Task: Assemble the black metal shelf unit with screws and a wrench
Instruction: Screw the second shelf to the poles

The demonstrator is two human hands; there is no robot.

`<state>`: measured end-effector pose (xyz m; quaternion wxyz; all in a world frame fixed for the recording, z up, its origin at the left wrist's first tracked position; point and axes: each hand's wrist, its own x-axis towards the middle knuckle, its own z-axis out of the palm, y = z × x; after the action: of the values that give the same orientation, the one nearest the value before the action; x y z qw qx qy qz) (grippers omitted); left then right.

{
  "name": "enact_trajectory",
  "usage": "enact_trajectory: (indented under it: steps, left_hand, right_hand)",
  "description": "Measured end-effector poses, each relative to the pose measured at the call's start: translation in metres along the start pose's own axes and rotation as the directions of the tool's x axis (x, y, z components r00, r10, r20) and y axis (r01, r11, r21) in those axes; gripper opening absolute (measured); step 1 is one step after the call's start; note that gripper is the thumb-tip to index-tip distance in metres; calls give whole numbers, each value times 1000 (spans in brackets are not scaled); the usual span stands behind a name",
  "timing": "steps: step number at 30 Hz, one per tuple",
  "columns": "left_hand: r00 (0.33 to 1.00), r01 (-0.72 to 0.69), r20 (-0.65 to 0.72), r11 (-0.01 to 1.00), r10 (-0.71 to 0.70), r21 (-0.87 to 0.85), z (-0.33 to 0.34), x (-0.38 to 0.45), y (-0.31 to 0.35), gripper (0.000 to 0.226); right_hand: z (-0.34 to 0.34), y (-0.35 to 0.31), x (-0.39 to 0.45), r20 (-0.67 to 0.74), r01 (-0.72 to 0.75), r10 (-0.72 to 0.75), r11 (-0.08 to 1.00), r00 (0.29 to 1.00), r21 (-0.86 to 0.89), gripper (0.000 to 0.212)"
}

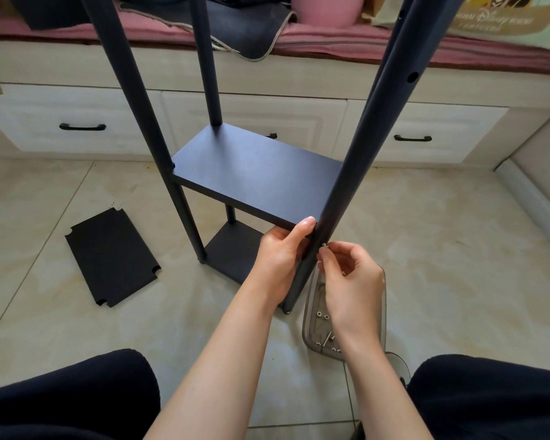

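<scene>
Tray [308,319]: clear, on the floor [458,249] at near right, holding loose screws [326,317].
Right hand [351,277]: fingers pinch a small screw [324,245] against the near right post [334,198].
Left hand [281,252]: fingers grasp the middle shelf [254,173] at its near right corner, thumb on top.
Posts: upright, long axes vertical.
Unit: standing on the floor, centre.
Spare panel [111,257]: flat, left.
</scene>
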<state>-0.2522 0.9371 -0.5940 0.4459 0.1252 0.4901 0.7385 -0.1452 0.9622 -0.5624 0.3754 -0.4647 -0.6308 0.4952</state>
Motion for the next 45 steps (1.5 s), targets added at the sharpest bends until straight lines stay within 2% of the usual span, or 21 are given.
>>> enact_trajectory:
  steps: [11,17,19,23,25,26,28,30,32,33,35,40,42,43,44,45]
  left_hand:
    - [999,14,-36,1000,-13,25,-1,2,-3,34]
    - [993,4,-114,999,1,51,2,3,-7,45]
    - [993,-1,-118,999,7,44,1,3,-8,41]
    - [997,-5,-71,1000,5,-2,-2,2,-8,29]
    - [999,-4,-49,1000,3,-5,-3,2,-7,29]
    - [999,-2,-41,1000,2,1,-4,2,-7,28]
    - [1000,-1,-21,1000,1,8,-5,1,-5,28]
    - [1000,-9,7,1000,9,20,-8,1,-4,39]
    - [1000,-9,26,998,7,63,-11,1,-2,48]
    - [999,-7,32,995,4,98,-12,0,-2,50]
    - [1000,4,20,989,-7,148,-11,-2,0,55]
    - [995,14,-104,986,3,167,-1,-14,7,52]
    - [965,2,-259,989,37,150,4,-19,7,47]
    - [920,-25,-381,985,89,169,6,-22,7,45]
    - [849,-83,-491,966,197,244,7,-27,7,44]
    - [765,-159,-537,912,356,378,7,-34,9,43]
  right_hand:
    - [1,4,-1,3,94,-94,995,996,-43,6]
    - [4,7,-1,-21,146,-147,988,989,-57,9]
    - [4,8,0,-24,150,-150,988,988,-25,9]
    - [-1,13,8,-10,44,-44,994,999,95,19]
    - [-10,14,21,72,-55,43,983,996,175,32]
    - [-16,15,29,144,-69,46,985,989,159,44]
    - [-25,12,49,353,-70,34,993,935,91,73]
    - [-30,9,71,594,-67,-2,993,804,94,94]
    - [-32,4,88,740,-20,-51,996,670,86,90]
    - [-32,1,93,772,15,-61,998,633,67,81]
    - [-30,1,95,789,38,-71,997,611,60,66]
    - [-27,9,90,768,-25,-95,989,633,143,65]
    - [-27,8,90,766,-24,-103,988,635,153,64]
    - [-26,9,90,765,-26,-103,988,635,154,64]
    - [-26,9,90,764,-33,-100,987,637,158,64]
    - [-26,10,90,763,-43,-96,986,639,160,65]
